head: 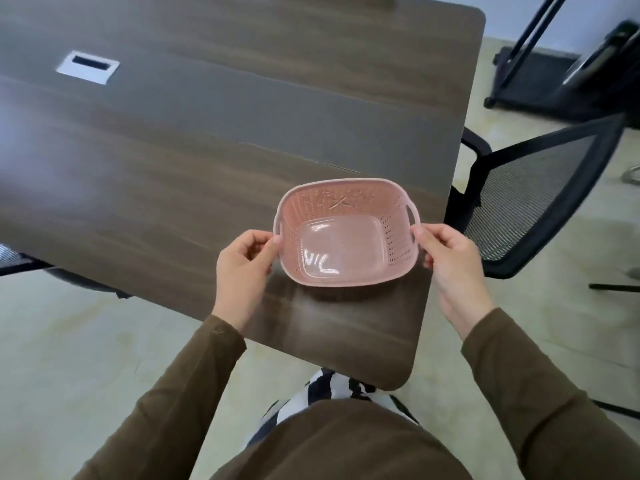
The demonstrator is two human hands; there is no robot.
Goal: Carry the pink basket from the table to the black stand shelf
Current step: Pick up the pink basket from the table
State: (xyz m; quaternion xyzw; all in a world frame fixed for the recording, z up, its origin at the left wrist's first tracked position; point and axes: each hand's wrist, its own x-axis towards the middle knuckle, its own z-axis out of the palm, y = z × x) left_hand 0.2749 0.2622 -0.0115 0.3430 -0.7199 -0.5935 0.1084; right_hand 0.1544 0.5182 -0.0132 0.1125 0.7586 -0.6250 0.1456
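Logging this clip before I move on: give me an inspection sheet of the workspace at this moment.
Surface: dark wood table, silver cable port set in it.
Job's things: pink basket, empty, upright near the table's right edge.
Clutter: nothing seen.
Grippers: left hand and right hand each grip a side of the basket's rim.
Cables: nothing seen.
Surroundings: black mesh chair at right; black stand beyond it.

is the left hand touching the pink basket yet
Touching. The head view shows the left hand's fingertips pressed against the pink basket's left handle rim, with no gap visible.
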